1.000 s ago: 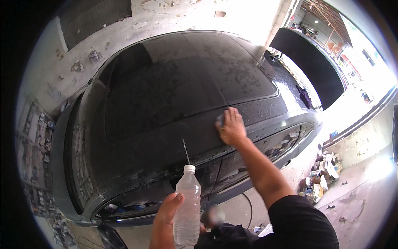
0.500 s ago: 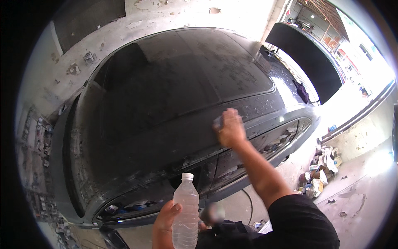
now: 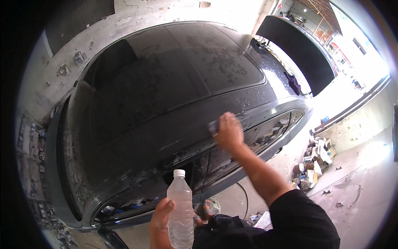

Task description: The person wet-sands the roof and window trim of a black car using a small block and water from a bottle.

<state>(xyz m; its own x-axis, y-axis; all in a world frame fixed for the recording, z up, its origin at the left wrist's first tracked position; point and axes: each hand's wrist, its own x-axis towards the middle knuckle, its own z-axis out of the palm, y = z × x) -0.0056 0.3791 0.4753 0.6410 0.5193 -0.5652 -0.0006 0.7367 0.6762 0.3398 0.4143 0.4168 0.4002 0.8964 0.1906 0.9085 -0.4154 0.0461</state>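
A clear ribbed plastic bottle with a white cap stands upright in my left hand, low in the view beside the car. My thumb shows at its side; the fingers behind it are hidden. Over the near edge of the dark car roof, my right hand is closed on a small dark flat pad, seen sticking out at its left side. The pad lies against the roof surface. Wet streaks and droplets mark the roof around the hand.
Beyond the roof, a panel stands raised at the car's far right end, with a dark purple cloth near it. Cans and paper litter lie by the right wall. A side mirror juts out at lower left.
My right hand and the pad have shifted slightly toward me along the roof edge. The whole view has moved a little, and the bottle stays in my left hand.
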